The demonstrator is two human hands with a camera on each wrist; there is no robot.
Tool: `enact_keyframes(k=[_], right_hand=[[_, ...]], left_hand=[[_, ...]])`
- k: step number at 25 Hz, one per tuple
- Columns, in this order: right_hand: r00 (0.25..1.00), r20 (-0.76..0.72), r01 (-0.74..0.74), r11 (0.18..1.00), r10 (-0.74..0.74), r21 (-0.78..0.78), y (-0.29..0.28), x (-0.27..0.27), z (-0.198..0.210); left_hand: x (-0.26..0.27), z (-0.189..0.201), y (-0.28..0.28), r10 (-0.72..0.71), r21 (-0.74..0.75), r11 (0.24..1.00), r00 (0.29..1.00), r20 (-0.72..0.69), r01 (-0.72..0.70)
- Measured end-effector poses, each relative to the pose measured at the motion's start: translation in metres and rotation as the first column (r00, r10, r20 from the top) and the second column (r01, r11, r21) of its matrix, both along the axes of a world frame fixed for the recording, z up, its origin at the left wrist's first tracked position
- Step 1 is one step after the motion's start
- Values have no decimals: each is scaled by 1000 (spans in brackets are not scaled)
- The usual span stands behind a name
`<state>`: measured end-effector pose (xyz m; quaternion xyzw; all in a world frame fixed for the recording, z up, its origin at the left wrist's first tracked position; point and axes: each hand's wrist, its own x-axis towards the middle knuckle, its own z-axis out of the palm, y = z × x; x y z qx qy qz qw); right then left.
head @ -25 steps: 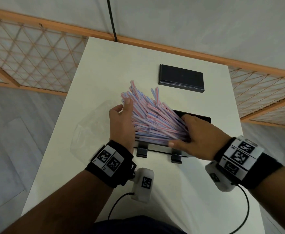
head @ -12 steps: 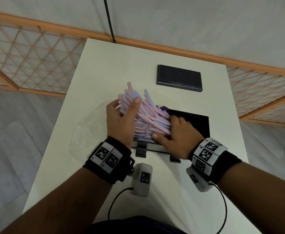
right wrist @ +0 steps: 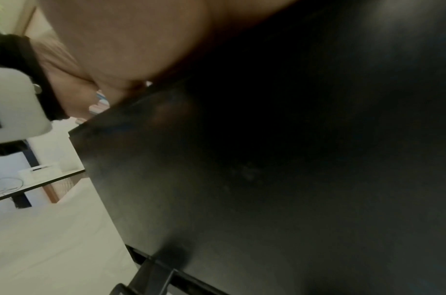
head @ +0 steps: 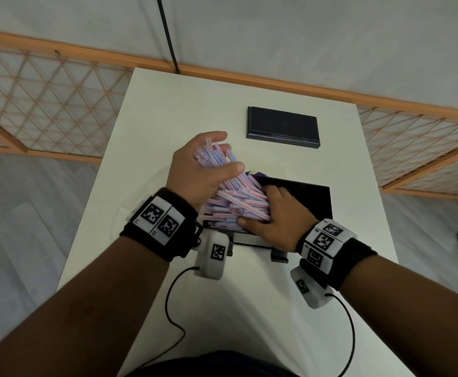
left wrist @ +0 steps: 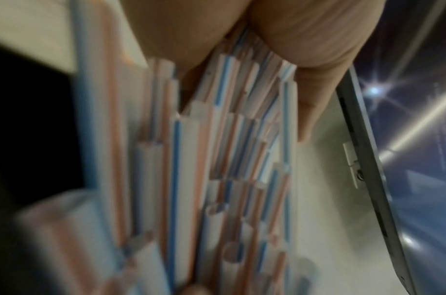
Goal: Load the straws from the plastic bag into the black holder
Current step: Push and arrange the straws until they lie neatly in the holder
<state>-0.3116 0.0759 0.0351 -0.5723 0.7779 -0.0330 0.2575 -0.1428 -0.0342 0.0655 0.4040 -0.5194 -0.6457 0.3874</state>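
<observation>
A thick bundle of red, white and blue striped straws [head: 234, 198] leans up and left out of the black holder [head: 308, 198] at mid-table. My left hand [head: 203, 164] grips the bundle's upper ends, thumb across the front and fingers curled behind. My right hand [head: 274, 214] clasps the lower ends inside the holder, thumb on the near side. In the left wrist view the straws [left wrist: 217, 159] fan out blurred under my fingers [left wrist: 305, 59]. The right wrist view is mostly the holder's dark wall [right wrist: 267, 179], with a few straw ends [right wrist: 101, 103] peeking beside my palm.
A flat black lid [head: 282, 126] lies on the white table [head: 168, 110] beyond the holder. The holder's two feet [head: 279, 258] stick out toward me. Wrist camera cables trail over the near table. A wooden lattice rail runs behind the table. The plastic bag is not plainly visible.
My left hand has slid up the bundle and closed round its upper ends. The fanned straws are gathered tighter. My right hand has shifted left along the holder, closing in on the lower ends.
</observation>
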Motion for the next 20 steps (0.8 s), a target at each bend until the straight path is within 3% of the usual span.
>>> enact_keyframes(k=[5,9,11,13,16,20], right_hand=[[999,45,2,996,2,-85,-3,-3,2],[996,93,30,940,2,-340,-1,-4,12],[998,61,23,911,2,-412,-2,1,15],[1000,8,-10,925,14,-380,-3,7,14],[999,-30,-47,971,41,-236,2,7,9],[995,-82,50,993,-59,-106,10,-5,11]], left_hand=[[-17,10,6,-28,-60,998,998,-51,25],[-16,22,7,-25,-54,998,973,-231,12],[-10,22,3,6,-43,999,970,-242,-16],[-4,17,1,127,81,991,958,-257,-109],[2,8,4,327,307,917,919,-219,-253],[0,12,7,383,333,880,921,-74,-339]])
